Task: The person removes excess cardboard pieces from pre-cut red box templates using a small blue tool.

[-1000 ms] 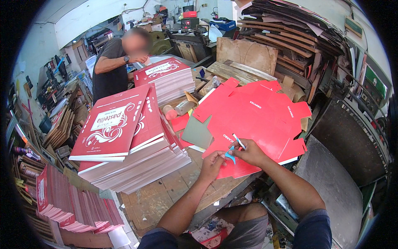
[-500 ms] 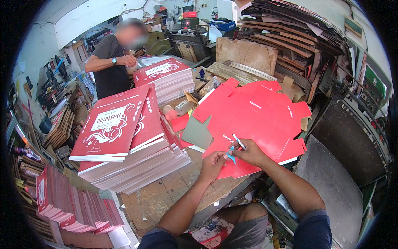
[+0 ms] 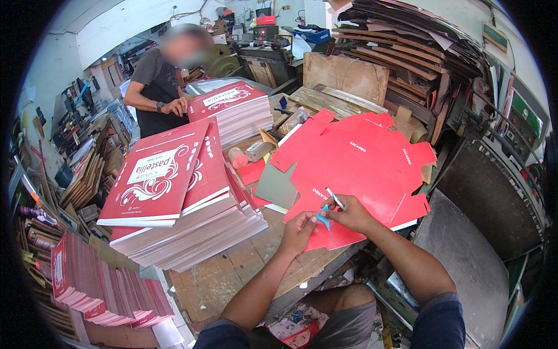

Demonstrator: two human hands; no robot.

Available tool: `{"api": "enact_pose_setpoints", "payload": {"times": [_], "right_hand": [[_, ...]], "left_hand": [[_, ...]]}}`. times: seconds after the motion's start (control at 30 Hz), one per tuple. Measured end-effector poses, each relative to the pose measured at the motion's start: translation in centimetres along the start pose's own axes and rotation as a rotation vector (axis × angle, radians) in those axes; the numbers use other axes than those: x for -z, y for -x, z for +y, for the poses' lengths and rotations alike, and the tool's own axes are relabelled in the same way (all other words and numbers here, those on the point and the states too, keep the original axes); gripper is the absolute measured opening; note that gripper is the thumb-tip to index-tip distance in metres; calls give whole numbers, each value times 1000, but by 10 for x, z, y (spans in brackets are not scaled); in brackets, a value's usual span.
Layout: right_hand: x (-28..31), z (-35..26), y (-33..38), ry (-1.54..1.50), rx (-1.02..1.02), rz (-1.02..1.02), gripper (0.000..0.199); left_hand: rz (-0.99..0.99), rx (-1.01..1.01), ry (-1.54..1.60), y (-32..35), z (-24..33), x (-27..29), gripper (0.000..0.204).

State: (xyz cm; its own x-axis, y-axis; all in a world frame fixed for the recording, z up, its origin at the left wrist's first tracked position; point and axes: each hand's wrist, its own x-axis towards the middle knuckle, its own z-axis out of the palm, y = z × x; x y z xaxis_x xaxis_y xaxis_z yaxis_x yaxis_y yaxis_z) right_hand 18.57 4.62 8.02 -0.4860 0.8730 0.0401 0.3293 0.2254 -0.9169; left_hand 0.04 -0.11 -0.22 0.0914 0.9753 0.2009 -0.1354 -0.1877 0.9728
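Both my hands meet over the near edge of a flat red die-cut carton sheet (image 3: 363,154). My left hand (image 3: 297,232) pinches a small light-blue strip (image 3: 325,222) between thumb and fingers. My right hand (image 3: 350,215) is closed round a slim white pen-like tool (image 3: 333,196) that points up and to the left; its exact kind is unclear. The right fingertips are close beside the blue strip, and I cannot tell whether they touch it. Under the carton sheet shows the edge of a white layer.
Left of my hands rises a tall stack of red printed sheets (image 3: 186,232). A second stack (image 3: 244,119) stands farther back, beside a co-worker (image 3: 160,84). A grey-green board (image 3: 276,186) and a glue-coloured jar (image 3: 238,157) lie between. Dark machinery (image 3: 491,189) flanks the wooden table (image 3: 232,279) at right.
The co-worker's hand has come down to the far stack, and their head has leaned to the right. My hands have hardly moved, still at the blue strip.
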Motion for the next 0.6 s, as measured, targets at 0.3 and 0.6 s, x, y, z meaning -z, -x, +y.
{"api": "enact_pose_setpoints", "payload": {"times": [0.3,0.6], "right_hand": [[0,1,0,8,15,7,25],[-1,2,-1,-8,-9,20,27]], "left_hand": [[-1,-13,6,-1,-3,2,24],[-11,-18,28,1,5,0,24]]}}
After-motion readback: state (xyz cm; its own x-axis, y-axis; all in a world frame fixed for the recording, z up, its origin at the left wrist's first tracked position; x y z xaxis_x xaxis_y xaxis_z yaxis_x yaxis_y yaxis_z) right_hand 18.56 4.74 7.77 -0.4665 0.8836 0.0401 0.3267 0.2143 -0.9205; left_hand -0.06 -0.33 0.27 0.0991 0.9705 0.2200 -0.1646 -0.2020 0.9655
